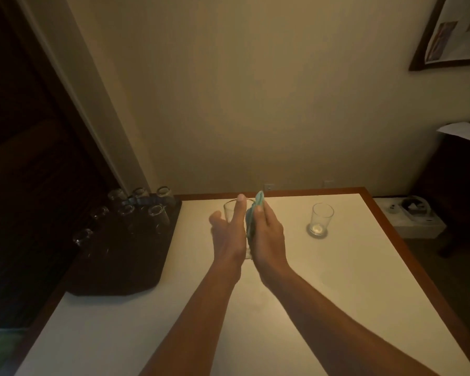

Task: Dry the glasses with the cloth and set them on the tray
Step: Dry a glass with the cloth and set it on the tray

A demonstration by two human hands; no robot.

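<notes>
**Glass mid-wipe, one more waiting**

Clear glass (232,213) sits between both hands, raised over the middle of the white bench (337,280), rim away from the camera. Left hand (228,234) closed around its left wall, index finger along the side up to the rim, thumb spread out left. Right hand (266,234) presses the teal cloth (253,215) flat to the glass's right side, fingers together; a cloth corner pokes up past the rim. Base of the glass hidden behind the hands, so can't tell if it is touching the bench or lifted.

Step in hand, by my read: drying the outside wall. Inside not visibly wiped; cloth isn't in the mouth.

Dark tray (125,256) at the bench's left edge, well apart from the hands, carries several glasses (158,217) clustered at its far end; near half looks bare. Second glass (321,219) stands upright on the bench to the right, on a small round coaster (310,231), untouched.

Next move likely needs: turn the glass in the left hand so the cloth covers the rest, then carry it left and set it down in an open tray spot without knocking the cluster. Dim light makes gaps there hard to judge.
</notes>
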